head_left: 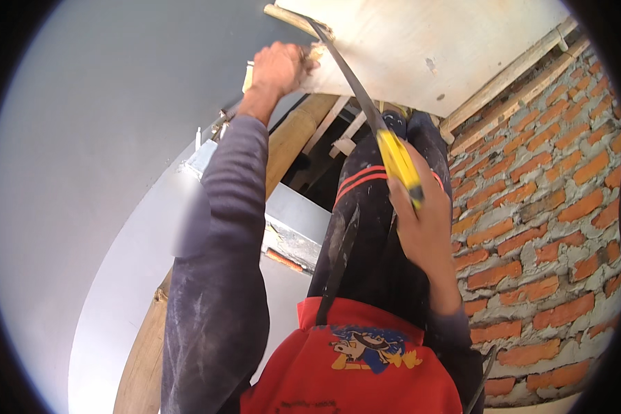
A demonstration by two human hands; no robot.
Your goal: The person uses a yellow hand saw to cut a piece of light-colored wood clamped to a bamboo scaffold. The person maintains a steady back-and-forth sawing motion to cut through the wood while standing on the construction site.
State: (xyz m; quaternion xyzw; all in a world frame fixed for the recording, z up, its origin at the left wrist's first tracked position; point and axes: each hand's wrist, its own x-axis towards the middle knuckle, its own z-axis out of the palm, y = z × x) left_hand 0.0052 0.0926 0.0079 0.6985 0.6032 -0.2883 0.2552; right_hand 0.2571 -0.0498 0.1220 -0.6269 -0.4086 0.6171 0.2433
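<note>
Right hand (421,207) clenched around the yellow handle (395,157) of a hand saw (357,86); blade runs up-left over a pale board (421,52), crossing a light wooden piece (293,18). Left hand (277,71) curled into a fist at the board's edge; contents mostly hidden. Brick wall (538,262) at right.

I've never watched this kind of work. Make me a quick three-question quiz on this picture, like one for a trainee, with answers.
1. Which hand holds the saw?
A) left only
B) right only
C) both

2. True or false: the brick wall is on the right side of the picture.

3. Fill in the main colour: the saw's handle is mostly ____.

Key: 1. B, the right hand. 2. True. 3. Yellow.
</note>
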